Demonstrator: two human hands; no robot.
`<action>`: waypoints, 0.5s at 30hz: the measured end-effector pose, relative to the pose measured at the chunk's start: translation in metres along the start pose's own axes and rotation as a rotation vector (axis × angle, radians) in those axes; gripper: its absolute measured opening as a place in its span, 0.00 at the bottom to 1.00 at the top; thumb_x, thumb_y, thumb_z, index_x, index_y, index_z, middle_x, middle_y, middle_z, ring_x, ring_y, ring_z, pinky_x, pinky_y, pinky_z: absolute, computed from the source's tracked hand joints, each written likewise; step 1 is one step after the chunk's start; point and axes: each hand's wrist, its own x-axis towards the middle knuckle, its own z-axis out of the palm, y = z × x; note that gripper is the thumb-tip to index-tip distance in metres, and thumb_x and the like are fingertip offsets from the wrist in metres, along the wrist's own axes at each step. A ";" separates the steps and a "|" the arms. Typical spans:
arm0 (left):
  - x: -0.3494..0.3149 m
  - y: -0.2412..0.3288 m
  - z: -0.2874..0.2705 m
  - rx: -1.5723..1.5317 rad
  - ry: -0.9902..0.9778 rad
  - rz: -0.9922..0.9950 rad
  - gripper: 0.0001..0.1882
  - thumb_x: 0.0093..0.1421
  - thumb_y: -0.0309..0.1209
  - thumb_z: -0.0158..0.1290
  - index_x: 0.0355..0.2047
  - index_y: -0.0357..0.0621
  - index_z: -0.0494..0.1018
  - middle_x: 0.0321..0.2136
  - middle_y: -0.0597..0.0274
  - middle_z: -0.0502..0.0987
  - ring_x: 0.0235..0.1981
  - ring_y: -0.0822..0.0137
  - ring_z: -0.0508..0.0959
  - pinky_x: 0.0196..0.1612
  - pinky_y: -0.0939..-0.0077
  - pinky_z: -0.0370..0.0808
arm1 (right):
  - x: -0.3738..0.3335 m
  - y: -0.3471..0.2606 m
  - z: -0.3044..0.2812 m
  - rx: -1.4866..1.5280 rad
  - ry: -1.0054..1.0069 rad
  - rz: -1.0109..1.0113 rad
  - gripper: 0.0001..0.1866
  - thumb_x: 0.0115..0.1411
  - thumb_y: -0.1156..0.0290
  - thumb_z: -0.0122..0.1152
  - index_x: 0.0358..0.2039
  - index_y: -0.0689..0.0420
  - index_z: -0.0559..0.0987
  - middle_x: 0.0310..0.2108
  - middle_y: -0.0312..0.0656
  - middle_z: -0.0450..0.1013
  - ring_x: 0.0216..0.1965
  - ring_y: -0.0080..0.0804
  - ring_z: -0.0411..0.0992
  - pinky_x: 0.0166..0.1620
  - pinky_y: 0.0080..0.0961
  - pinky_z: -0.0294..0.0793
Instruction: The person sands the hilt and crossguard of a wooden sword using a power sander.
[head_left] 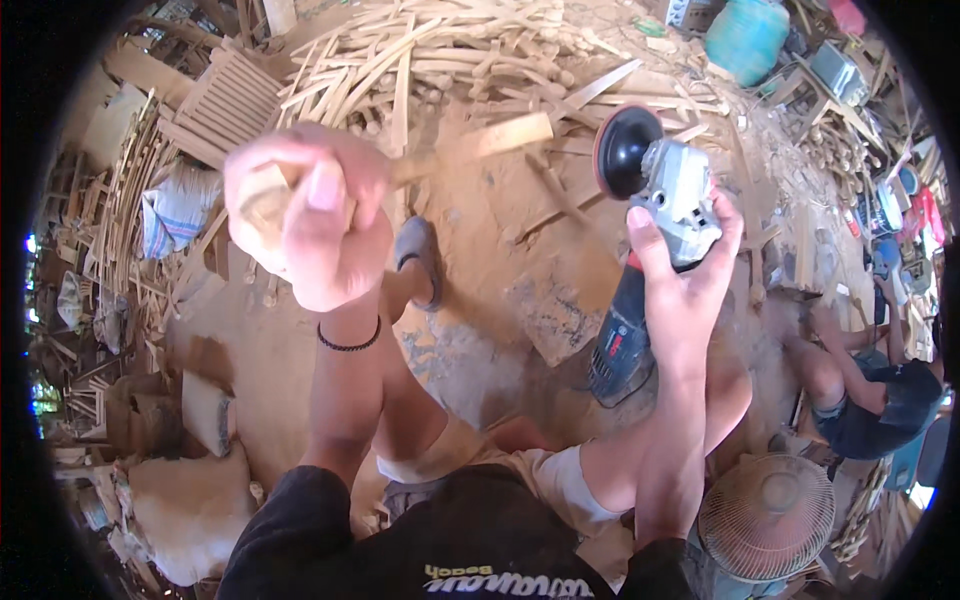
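Via the head cam I look down on a dusty workshop floor, w/ both bare hands raised in front of me.

L hand, at upper left: fingers curled tight, thumb folded over, gripping a pale wood pc. The pc's squared bar pokes out to the R of the fist, its end near the sander's disc; I see a gap btwn them. Part of the wood is hidden by the fingers, and I can't tell its full shape. A dark bracelet circles that wrist.

R hand, right of ctr: fingers half-curled round the neck of an angle grinder, thumb on its near side. The tool slants, dark body down-left, silver head up, black round disc w/ reddish rim facing L. Can't tell if it's spinning.

Bkgd: a big heap of wood strips up top, a slatted panel upper L, and a white-and-blue sack below that. A foot in a grey shoe is just R of the L forearm. Lower R: a caged fan, w/ a co-worker in dark clothes sitting low beyond it.
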 end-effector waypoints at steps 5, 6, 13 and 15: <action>0.019 0.002 -0.012 0.174 0.265 -0.056 0.30 0.74 0.56 0.44 0.46 0.38 0.77 0.25 0.52 0.74 0.16 0.68 0.63 0.20 0.76 0.60 | 0.000 -0.010 0.010 0.103 -0.015 0.126 0.38 0.62 0.73 0.79 0.66 0.60 0.64 0.50 0.44 0.76 0.43 0.25 0.77 0.46 0.24 0.78; 0.019 0.001 -0.024 0.117 0.233 -0.054 0.32 0.74 0.58 0.43 0.46 0.38 0.77 0.26 0.52 0.74 0.16 0.68 0.64 0.20 0.76 0.60 | 0.000 -0.013 0.013 0.110 0.000 0.116 0.38 0.63 0.74 0.78 0.66 0.61 0.63 0.45 0.41 0.78 0.36 0.21 0.76 0.38 0.19 0.77; -0.025 -0.021 -0.022 -0.175 -0.018 -0.080 0.18 0.71 0.39 0.56 0.47 0.33 0.71 0.30 0.44 0.77 0.22 0.64 0.74 0.21 0.75 0.70 | 0.000 0.008 0.011 -0.201 -0.031 -0.249 0.42 0.58 0.65 0.84 0.64 0.63 0.66 0.54 0.52 0.74 0.54 0.38 0.75 0.59 0.35 0.76; -0.044 -0.013 -0.004 -0.039 -0.003 -0.126 0.19 0.71 0.41 0.58 0.45 0.34 0.70 0.28 0.45 0.77 0.22 0.66 0.74 0.22 0.76 0.71 | -0.006 0.016 0.020 -0.324 -0.080 -0.312 0.43 0.56 0.62 0.84 0.64 0.61 0.66 0.49 0.54 0.78 0.49 0.42 0.81 0.54 0.38 0.81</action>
